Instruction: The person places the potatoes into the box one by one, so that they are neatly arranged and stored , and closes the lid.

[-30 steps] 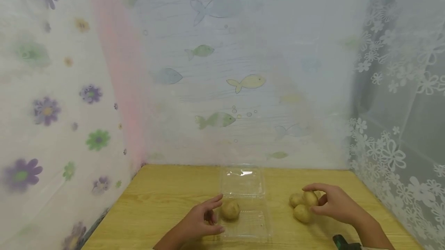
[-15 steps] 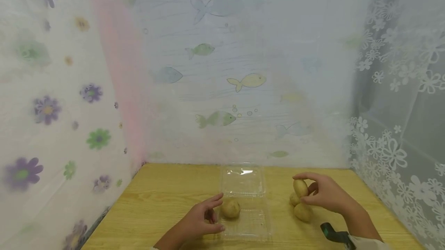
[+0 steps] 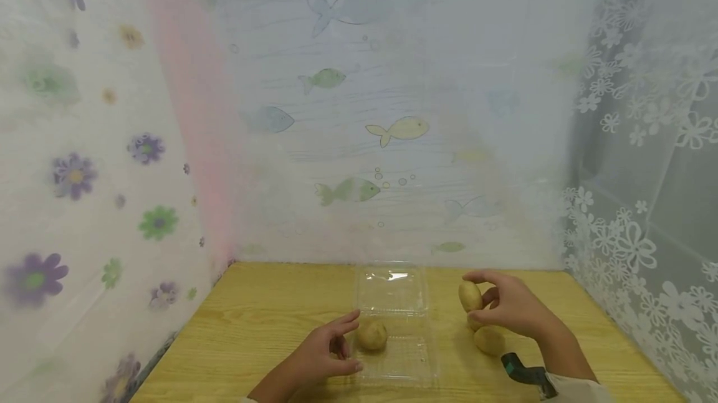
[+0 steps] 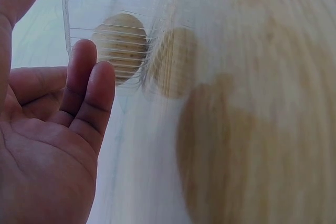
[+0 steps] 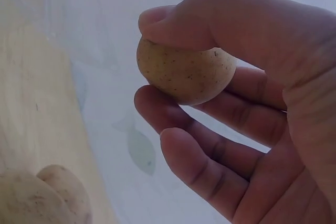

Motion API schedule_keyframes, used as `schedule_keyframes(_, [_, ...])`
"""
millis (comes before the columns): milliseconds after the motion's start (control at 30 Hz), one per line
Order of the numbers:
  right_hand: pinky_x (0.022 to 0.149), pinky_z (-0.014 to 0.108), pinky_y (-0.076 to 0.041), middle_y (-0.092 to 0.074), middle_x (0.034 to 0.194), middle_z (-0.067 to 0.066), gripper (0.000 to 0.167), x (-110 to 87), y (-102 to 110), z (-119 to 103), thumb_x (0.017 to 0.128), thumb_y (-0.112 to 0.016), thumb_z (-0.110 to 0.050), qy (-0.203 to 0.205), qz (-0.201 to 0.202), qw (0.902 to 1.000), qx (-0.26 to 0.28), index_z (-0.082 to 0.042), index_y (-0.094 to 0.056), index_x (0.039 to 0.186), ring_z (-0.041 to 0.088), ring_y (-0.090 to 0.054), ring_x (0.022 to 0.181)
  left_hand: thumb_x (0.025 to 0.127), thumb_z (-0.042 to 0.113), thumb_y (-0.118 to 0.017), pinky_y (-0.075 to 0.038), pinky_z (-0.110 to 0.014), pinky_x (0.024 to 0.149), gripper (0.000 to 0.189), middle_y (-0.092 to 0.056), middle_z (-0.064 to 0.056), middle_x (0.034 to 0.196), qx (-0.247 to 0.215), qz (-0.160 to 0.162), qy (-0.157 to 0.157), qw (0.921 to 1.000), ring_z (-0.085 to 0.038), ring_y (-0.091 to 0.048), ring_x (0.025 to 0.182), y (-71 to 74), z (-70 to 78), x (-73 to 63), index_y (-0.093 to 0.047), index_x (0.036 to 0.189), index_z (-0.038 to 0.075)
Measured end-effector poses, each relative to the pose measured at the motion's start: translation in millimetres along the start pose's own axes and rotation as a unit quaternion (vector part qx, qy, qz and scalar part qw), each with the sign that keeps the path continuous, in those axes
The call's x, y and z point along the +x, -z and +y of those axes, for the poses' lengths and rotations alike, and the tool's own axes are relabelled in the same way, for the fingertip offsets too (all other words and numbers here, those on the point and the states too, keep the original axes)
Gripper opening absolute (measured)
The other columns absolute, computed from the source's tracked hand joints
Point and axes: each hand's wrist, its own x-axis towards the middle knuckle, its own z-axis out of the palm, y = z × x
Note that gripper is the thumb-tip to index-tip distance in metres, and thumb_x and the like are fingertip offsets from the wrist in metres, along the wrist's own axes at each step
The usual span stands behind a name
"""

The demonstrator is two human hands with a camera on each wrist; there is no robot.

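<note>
Potato sits in clear container; right fingers pinch another potato, left fingers relaxed.

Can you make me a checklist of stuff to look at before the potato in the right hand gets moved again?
1. Right hand has a good pinch on the held potato, thumb against fingers: ok.
2. Held potato is clear of the two loose potatoes: ok, the right wrist view shows a gap.
3. Clamshell lid is open: ok, folded back.
4. Clamshell base has room: ok, one potato sits on its left side.
5. Held potato is over the clamshell base: not ok, it's off to the right.
6. Left hand is pressing the base firmly: cannot tell, it's by the left edge.
</note>
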Motion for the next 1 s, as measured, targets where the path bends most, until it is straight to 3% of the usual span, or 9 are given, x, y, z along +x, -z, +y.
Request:
schedule_keyframes(167, [0.072,0.03,-0.062,-0.064,0.131,0.019,0.071,3.6,-8,-1,0.085,-0.087,-0.026,-0.001,0.002,0.9999,-0.014,-0.009,-0.055,0.146,0.015,-0.073,0.086,0.09,0.02,-0.083,-0.058,-0.021,0.077,0.083,-0.025,-0.018,0.17,0.001,-0.002,-0.006,1.0,-0.002,-0.061,0.084,-0.2,-0.6,0.7,-0.039,0.156,-0.004])
schedule_keyframes(600, [0.07,0.03,-0.063,-0.052,0.146,0.025,0.066,11.9,-26,-7,0.085,-0.088,-0.022,0.045,0.017,0.9989,0.001,-0.008,-0.058,0.142,0.013,-0.073,0.086,0.09,0.021,-0.083,-0.058,-0.02,0.076,0.084,-0.024,-0.02,0.17,0.006,-0.005,-0.016,0.9998,-0.001,-0.061,0.083,1.0,-2.4,0.3,-0.038,0.156,-0.006])
schedule_keyframes(767, [0.067,0.028,-0.062,-0.058,0.137,0.018,0.062,14.7,-32,-11,0.084,-0.089,-0.025,0.068,0.032,0.9968,-0.028,-0.01,-0.061,0.137,0.011,-0.072,0.084,0.091,0.022,-0.083,-0.058,-0.022,0.077,0.085,-0.024,-0.019,0.17,0.015,-0.007,-0.021,0.9997,0.0,-0.06,0.084,1.2,-3.8,-0.2,-0.037,0.157,-0.005])
schedule_keyframes(1000, [0.068,0.026,-0.06,-0.063,0.133,0.012,0.06,17.1,-40,-13,0.082,-0.09,-0.032,0.067,0.04,0.9955,-0.053,-0.013,-0.064,0.134,0.012,-0.07,0.089,0.091,0.023,-0.083,-0.059,-0.022,0.078,0.086,-0.023,-0.019,0.17,0.014,-0.009,-0.017,0.9997,0.0,-0.06,0.084,1.8,-4.8,0.0,-0.036,0.157,-0.006])
